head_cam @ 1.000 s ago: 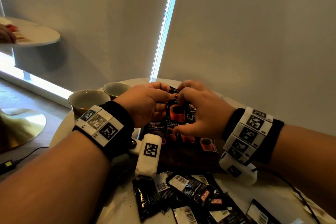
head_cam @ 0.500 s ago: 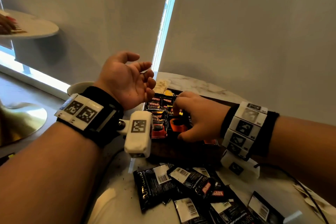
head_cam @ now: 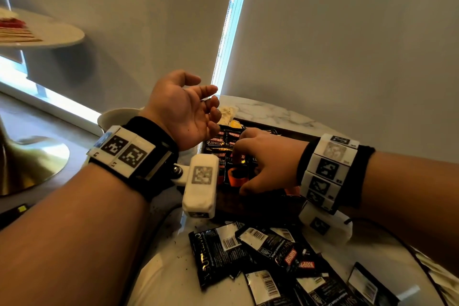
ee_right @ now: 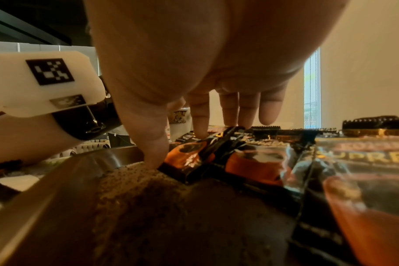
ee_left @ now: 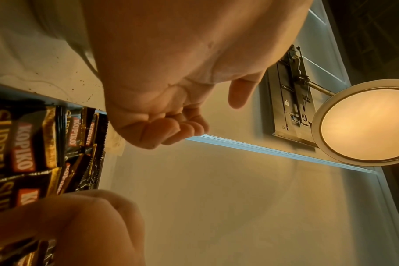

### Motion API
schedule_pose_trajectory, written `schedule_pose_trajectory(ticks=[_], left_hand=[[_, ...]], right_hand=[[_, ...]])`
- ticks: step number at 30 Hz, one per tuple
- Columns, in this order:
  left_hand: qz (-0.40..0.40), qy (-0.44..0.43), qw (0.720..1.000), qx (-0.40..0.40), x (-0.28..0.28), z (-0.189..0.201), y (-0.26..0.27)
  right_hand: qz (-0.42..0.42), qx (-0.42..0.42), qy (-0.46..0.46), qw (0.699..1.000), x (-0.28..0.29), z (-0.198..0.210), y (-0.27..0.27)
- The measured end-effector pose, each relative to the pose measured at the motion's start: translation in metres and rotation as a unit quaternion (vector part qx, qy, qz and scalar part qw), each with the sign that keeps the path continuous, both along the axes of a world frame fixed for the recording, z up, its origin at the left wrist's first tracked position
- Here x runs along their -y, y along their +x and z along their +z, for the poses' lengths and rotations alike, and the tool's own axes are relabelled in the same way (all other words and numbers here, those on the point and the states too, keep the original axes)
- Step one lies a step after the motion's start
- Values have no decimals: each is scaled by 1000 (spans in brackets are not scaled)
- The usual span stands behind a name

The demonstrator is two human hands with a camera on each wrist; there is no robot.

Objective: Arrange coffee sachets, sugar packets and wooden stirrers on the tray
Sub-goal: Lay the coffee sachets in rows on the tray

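Coffee sachets [head_cam: 232, 156], labelled "KOPIKO SUPREME"

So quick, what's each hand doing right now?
Left hand: lifted palm-up, fingers loosely curled, holding nothing.
Right hand: fingers and thumb pressing down on coffee sachets in the tray.

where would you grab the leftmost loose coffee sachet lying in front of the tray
Take the leftmost loose sachet by its bare left edge, coming from the left with the free left hand. It lies flat, and a neighbouring sachet overlaps its right side.
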State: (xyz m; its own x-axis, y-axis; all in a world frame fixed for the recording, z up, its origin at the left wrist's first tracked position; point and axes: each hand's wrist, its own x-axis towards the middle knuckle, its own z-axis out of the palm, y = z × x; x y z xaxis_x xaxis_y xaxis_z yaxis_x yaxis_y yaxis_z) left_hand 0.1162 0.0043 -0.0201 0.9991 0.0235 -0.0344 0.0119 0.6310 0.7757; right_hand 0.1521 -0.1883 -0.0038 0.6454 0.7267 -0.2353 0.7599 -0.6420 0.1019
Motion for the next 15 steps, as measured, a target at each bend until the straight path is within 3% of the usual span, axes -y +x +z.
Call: schedule_pose_trajectory(ticks=[10, 15], left_hand=[[-5, -1, 1000, -11, 0, -1, 1], [-13, 6, 1000, -10, 3, 1, 0]], right_hand=[[-3, -11, 60, 998, 7, 9, -6], [-9, 12, 158, 987, 20, 20, -12]])
